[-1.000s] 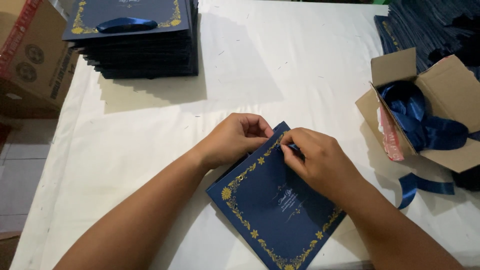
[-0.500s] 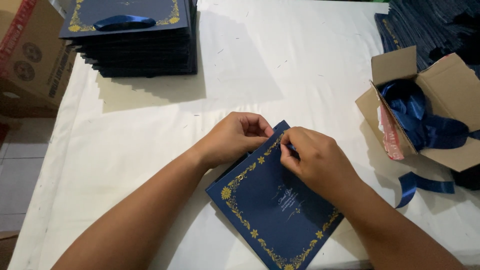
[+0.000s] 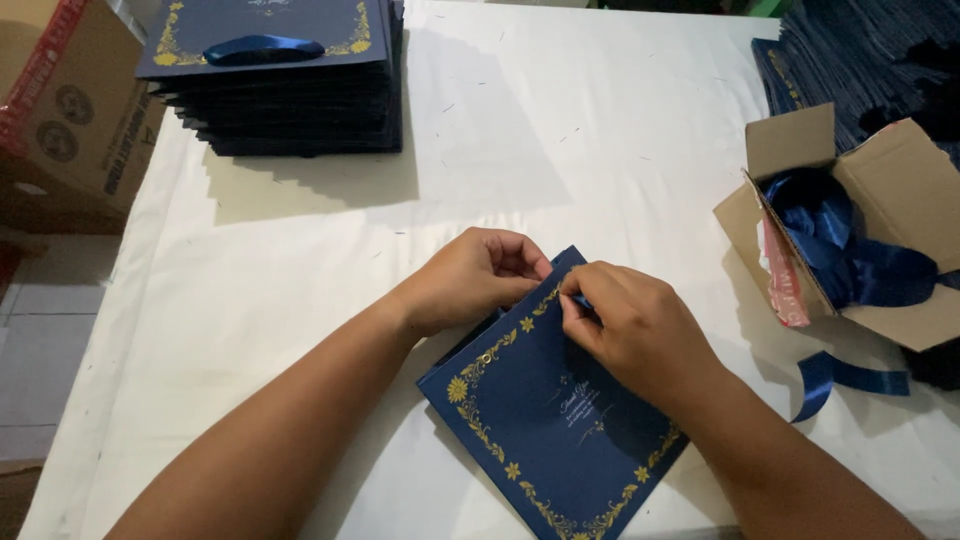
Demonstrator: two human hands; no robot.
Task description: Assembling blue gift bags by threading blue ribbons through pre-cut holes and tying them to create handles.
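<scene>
A flat navy paper bag (image 3: pixel 545 420) with a gold floral border lies tilted on the white table (image 3: pixel 560 130) in front of me. My left hand (image 3: pixel 475 275) grips the bag's top edge near its upper corner. My right hand (image 3: pixel 630 325) pinches a bit of blue ribbon at the same edge, fingers closed against the bag's face. The two hands almost touch. The ribbon end is mostly hidden under my fingers.
A stack of finished navy bags (image 3: pixel 280 85) with ribbon handles sits at the far left. An open cardboard box (image 3: pixel 900 210) of blue ribbon stands at right, a loose ribbon piece (image 3: pixel 840 378) beside it. More navy bags (image 3: pixel 860 50) lie far right. Brown cartons (image 3: pixel 70 120) stand left.
Both hands stay at the bag's top edge; only small finger shifts show. The bag has not moved.
</scene>
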